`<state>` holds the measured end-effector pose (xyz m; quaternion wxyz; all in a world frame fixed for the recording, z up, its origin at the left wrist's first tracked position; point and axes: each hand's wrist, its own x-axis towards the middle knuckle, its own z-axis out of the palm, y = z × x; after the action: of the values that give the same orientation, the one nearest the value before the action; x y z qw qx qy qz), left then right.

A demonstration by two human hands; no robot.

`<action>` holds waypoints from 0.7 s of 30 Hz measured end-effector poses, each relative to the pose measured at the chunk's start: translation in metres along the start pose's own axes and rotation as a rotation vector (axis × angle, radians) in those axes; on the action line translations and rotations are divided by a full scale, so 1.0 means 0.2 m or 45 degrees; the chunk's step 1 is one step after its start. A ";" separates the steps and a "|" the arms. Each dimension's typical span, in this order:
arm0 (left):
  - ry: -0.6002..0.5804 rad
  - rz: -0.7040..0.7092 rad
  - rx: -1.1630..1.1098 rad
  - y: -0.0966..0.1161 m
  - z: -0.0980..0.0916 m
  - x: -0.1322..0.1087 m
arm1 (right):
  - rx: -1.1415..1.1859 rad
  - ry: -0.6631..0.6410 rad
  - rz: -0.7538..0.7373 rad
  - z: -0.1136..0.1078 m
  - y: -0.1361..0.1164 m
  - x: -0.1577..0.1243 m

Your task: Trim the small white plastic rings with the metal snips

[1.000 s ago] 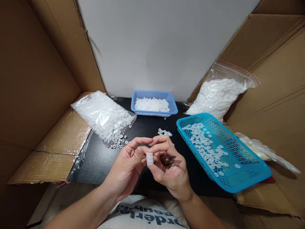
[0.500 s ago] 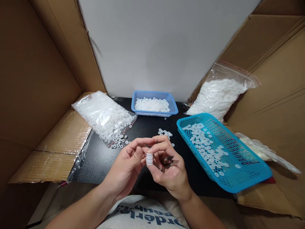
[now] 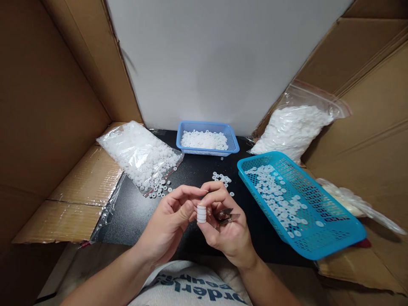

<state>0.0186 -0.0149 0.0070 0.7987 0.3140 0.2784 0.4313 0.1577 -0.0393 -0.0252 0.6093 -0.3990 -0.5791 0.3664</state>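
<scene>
Between the thumb and index finger of my right hand (image 3: 228, 225) is a short stack of white plastic rings (image 3: 201, 213), held on end over the table. The same hand keeps a pair of small snips (image 3: 227, 216) tucked in its palm, dark blades pointing right. My left hand (image 3: 172, 219) is beside the stack with its thumb and fingers bent together. Its index fingertip meets the right fingertips; whatever its other fingers hold is hidden. Beyond the hands, several loose white rings (image 3: 222, 178) lie on the black table (image 3: 134, 225).
A turquoise basket (image 3: 331, 248) with scattered rings stands at right. Farther back is a blue basket (image 3: 207, 151) of white pieces. An open plastic bag (image 3: 137, 153) spills rings at left; another full bag (image 3: 291, 127) leans at back right. Cardboard walls (image 3: 63, 63) flank the table.
Both hands stay nearly in place around the stack. The left index finger has straightened slightly toward the right fingertips. The whole view has shifted a little.
</scene>
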 end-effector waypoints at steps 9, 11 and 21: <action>-0.027 -0.012 -0.007 0.02 0.02 0.00 | 0.016 -0.018 0.061 0.00 0.01 -0.02; 0.004 0.002 0.016 0.02 0.01 0.00 | 0.030 -0.017 0.053 0.00 0.01 -0.02; -0.014 0.141 0.069 -0.01 0.00 -0.02 | 0.075 0.104 0.118 0.02 -0.01 -0.02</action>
<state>0.0179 -0.0200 0.0054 0.7663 0.3527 0.2678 0.4654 0.1539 -0.0430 -0.0246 0.6264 -0.4217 -0.5237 0.3944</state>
